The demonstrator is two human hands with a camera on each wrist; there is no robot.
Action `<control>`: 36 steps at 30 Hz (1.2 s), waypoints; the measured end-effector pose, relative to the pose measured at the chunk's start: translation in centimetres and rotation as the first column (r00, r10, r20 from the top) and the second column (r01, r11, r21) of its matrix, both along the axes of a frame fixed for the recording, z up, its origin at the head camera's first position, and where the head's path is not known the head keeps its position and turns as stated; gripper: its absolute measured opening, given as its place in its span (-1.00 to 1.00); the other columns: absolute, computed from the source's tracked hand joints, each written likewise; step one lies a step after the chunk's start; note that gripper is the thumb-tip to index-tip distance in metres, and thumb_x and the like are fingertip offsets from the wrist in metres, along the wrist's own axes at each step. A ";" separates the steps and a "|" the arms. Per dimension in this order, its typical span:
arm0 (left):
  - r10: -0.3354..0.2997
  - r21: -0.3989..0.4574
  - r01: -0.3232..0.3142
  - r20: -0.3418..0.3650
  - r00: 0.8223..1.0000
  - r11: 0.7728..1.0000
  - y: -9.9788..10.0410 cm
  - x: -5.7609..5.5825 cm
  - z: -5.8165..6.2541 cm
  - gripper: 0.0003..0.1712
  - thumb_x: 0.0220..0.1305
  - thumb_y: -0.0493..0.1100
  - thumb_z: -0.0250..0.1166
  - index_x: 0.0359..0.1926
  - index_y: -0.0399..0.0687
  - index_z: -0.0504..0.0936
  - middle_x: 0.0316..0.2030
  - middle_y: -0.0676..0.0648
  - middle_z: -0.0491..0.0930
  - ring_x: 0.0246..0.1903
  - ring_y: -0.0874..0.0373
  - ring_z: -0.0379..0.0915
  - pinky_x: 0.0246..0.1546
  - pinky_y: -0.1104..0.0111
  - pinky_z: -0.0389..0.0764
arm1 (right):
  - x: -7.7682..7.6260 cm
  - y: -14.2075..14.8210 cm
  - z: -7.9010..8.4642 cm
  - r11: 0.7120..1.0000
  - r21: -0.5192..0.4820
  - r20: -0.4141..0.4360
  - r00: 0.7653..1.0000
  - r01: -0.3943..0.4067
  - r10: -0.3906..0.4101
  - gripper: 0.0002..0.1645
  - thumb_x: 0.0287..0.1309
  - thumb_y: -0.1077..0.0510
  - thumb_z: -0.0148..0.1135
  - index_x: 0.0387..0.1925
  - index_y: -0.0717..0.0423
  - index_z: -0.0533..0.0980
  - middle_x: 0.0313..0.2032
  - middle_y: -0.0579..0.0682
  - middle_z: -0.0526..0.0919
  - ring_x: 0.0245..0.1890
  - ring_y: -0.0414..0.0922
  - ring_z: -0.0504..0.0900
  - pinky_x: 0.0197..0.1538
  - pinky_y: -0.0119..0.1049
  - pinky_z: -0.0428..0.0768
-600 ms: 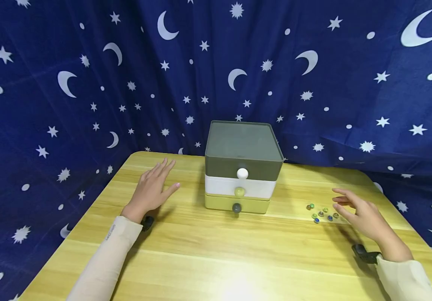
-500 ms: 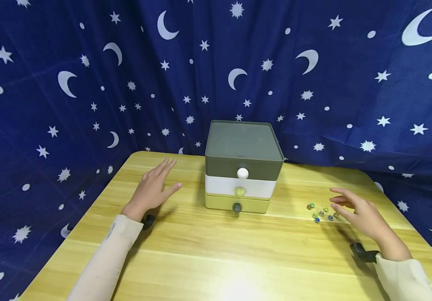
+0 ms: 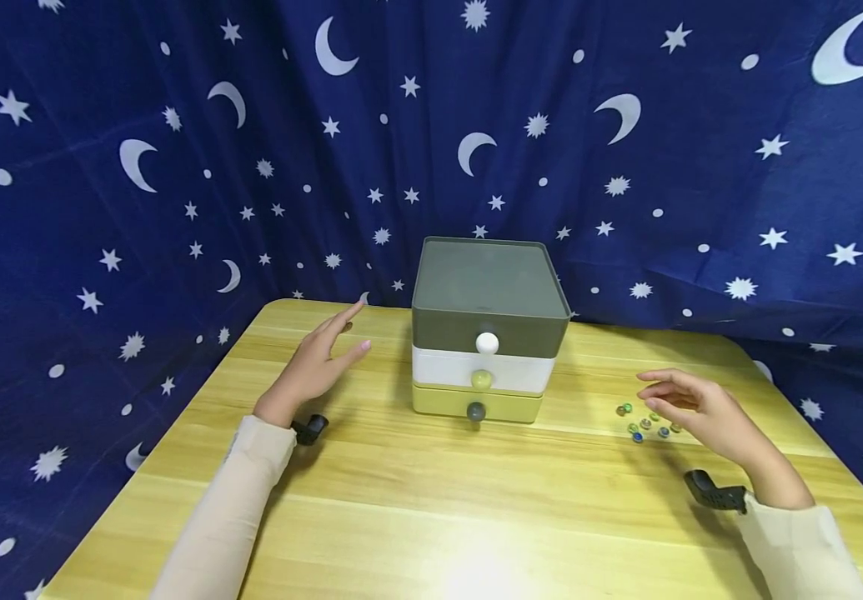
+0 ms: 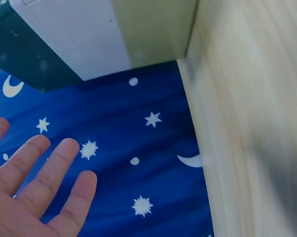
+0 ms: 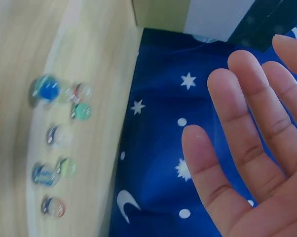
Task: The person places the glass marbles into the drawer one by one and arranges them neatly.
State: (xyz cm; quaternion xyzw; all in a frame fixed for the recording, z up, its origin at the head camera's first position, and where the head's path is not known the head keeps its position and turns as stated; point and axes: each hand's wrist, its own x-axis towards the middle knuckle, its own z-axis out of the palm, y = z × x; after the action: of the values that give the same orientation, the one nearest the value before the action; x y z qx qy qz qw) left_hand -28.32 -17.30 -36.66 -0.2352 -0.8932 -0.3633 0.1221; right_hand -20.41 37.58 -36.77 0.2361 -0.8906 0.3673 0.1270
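Observation:
A small three-tier drawer box (image 3: 488,333) stands on the table, dark grey-green on top, white in the middle and yellow-green below, each tier with a round knob. My left hand (image 3: 311,367) hovers to the left of it, fingers extended and holding nothing. In the left wrist view the left fingers (image 4: 45,177) are spread, apart from the box. Over at the right, several glass marbles (image 3: 645,424) lie on the wood. My right hand (image 3: 709,417) is above and beside them, its fingers loosely bent with nothing between them. The right wrist view shows the marbles (image 5: 59,134) apart from that hand.
The light wooden table (image 3: 431,500) reaches back to a dark blue curtain (image 3: 401,150) patterned with moons and stars. A black wrist camera (image 3: 311,429) sits at the left wrist, another wrist camera (image 3: 716,492) at the right.
Both hands have moved inward toward the drawer box, the right one shifting left over the marbles. The left hand has turned onto its edge somewhat. Box and marbles stay in place.

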 end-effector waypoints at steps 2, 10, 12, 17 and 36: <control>-0.033 0.048 0.033 -0.004 0.999 0.998 0.3 -0.1 0.2 -0.24 0.45 0.16 0.15 0.55 0.39 0.05 0.51 -0.01 0.13 0.36 -0.09 0.26 0.28 -0.14 0.26 | 0.0 -0.3 0.2 1.000 -0.012 0.020 1.000 -0.011 0.012 -0.63 0.26 0.40 0.24 0.10 0.32 0.52 -0.19 -0.21 0.73 -0.18 -0.45 0.64 -0.17 -0.61 0.52; -0.102 0.185 0.109 -0.049 0.994 0.977 1.7 -0.4 0.8 -0.31 0.44 0.01 0.22 0.51 0.29 0.21 0.48 -0.01 0.19 0.30 -0.06 0.36 0.27 0.01 0.33 | 0.0 -1.5 1.2 0.998 -0.044 0.051 0.997 -0.049 0.051 -0.65 0.28 0.40 0.22 0.09 0.31 0.52 -0.17 -0.26 0.72 -0.17 -0.40 0.66 -0.18 -0.56 0.55; -0.108 0.217 0.117 -0.054 0.993 0.969 2.1 -0.4 1.0 -0.33 0.43 -0.02 0.23 0.49 0.29 0.25 0.47 -0.02 0.21 0.28 -0.03 0.39 0.27 0.04 0.34 | 0.0 -1.9 1.4 0.997 -0.049 0.053 0.997 -0.059 0.062 -0.65 0.28 0.40 0.21 0.10 0.31 0.52 -0.17 -0.26 0.72 -0.18 -0.39 0.66 -0.19 -0.54 0.56; -0.132 0.289 0.149 -0.078 0.988 0.946 3.0 -0.6 1.4 -0.35 0.41 -0.15 0.25 0.47 0.11 0.31 0.45 -0.07 0.25 0.27 -0.11 0.39 0.27 0.01 0.33 | -0.3 -2.7 2.1 0.995 -0.065 0.054 0.995 -0.082 0.085 -0.64 0.29 0.41 0.20 0.12 0.37 0.50 -0.17 -0.22 0.72 -0.20 -0.35 0.68 -0.19 -0.50 0.59; -0.161 0.371 0.226 -0.200 0.966 0.901 6.0 1.9 5.4 -0.58 0.44 -0.34 0.13 0.26 -0.41 0.47 0.28 -0.32 0.43 0.21 -0.16 0.42 0.18 -0.09 0.40 | -1.0 -5.9 3.8 0.975 -0.145 -0.003 0.985 -0.171 0.172 -0.61 0.24 0.49 0.19 0.11 0.36 0.51 -0.15 -0.16 0.73 -0.14 -0.28 0.69 -0.16 -0.50 0.59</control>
State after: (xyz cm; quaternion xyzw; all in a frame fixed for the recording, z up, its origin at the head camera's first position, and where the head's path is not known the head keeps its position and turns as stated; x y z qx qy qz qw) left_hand -26.38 -11.26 -31.24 -0.3231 -0.7616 -0.5236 0.2032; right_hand -21.37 31.67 -32.95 0.3004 -0.8386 0.4415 0.1075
